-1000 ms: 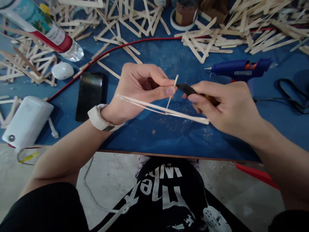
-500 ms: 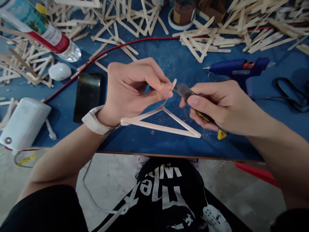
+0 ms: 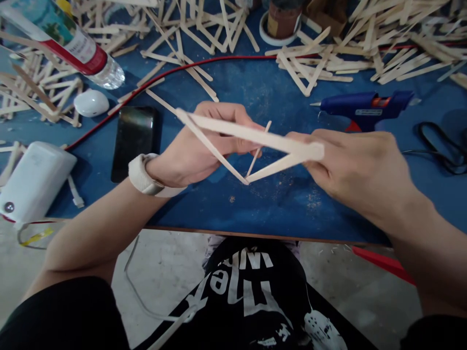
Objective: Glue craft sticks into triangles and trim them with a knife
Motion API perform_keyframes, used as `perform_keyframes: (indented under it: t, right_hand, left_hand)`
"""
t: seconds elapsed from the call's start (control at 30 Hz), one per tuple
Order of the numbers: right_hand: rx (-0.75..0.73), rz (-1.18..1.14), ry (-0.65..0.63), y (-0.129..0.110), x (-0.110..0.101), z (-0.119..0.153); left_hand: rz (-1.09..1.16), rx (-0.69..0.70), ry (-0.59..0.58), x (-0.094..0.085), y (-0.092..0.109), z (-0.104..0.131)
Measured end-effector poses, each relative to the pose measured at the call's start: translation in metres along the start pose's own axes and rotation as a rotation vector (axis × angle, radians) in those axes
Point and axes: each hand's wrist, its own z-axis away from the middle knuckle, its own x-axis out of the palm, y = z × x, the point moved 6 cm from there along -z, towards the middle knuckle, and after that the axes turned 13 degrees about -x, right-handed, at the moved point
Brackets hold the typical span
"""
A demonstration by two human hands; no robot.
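A triangular frame of pale wooden sticks (image 3: 241, 132) is raised between my hands, its long side on top and one corner pointing down toward me. A thin stick (image 3: 258, 151) rises from that lower corner. My left hand (image 3: 222, 136) is closed behind the frame, thumb and fingers pinched on the thin stick. My right hand (image 3: 350, 170) is closed at the frame's right corner, with its fingertips mostly hidden. The knife is not visible now, so what else the right hand holds cannot be made out.
A blue glue gun (image 3: 365, 108) lies behind my right hand. On the left are a phone (image 3: 134, 141), a white power bank (image 3: 40, 177), a white case (image 3: 91, 103) and a bottle (image 3: 87, 56). Loose sticks (image 3: 204, 24) and a red cable (image 3: 160, 75) lie farther back.
The triangular frame has swung up and over, its long side now in front of my left hand. My right hand has turned knuckles up, and the knife has gone from sight.
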Motion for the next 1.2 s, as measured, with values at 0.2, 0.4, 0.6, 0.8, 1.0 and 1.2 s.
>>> perform_keyframes:
  t: [0.2, 0.4, 0.6, 0.8, 1.0, 1.2]
  right_hand:
    - [0.099, -0.248, 0.034, 0.007, -0.006, -0.004]
    - [0.469, -1.483, -0.035, 0.008, 0.033, -0.004]
    - [0.419, -1.293, 0.044, 0.012, 0.032, -0.005]
    - [0.113, -0.128, -0.003, 0.013, 0.005, -0.002]
    - [0.062, 0.048, -0.045, 0.011, 0.000, 0.000]
    - [0.389, -1.041, 0.015, 0.020, 0.022, -0.004]
  left_hand:
    - [-0.119, 0.264, 0.019, 0.007, 0.015, 0.002]
    - [-0.573, 0.839, 0.143, 0.012, 0.039, 0.017]
    - [-0.487, 0.621, 0.179, 0.008, 0.036, 0.016]
    - [-0.126, 0.237, 0.146, 0.002, 0.004, 0.002]
    - [-0.069, 0.133, 0.080, 0.004, -0.003, 0.000]
    - [-0.484, 0.634, 0.139, 0.005, 0.029, 0.010]
